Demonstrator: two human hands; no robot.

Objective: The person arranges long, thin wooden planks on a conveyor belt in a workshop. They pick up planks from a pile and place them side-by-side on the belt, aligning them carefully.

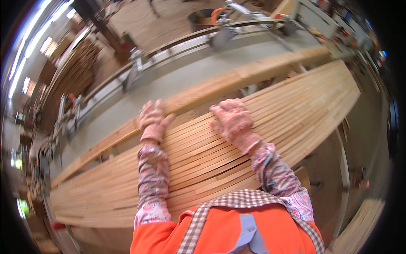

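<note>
A broad row of long, pale wooden strips [194, 156] lies side by side in front of me, with narrow dark gaps between some of them. My left hand [153, 122], in a pink knit glove, is open with its fingers stretched toward a long wooden beam [203, 99]. Its fingertips reach the beam's near side; whether they press on it cannot be told. Farther right, my right hand [233, 125], gloved alike, is closed with bent fingers over the far edge of the row, on the outermost wooden strip. Its fingertips are partly hidden.
Beyond the beam runs a grey machine bed [177, 82] with metal clamps [222, 37] along a rail. A dark tub [202, 20] stands on the floor behind it. Stacked boards [74, 74] rise at the far left; more strips [359, 226] lie at the lower right.
</note>
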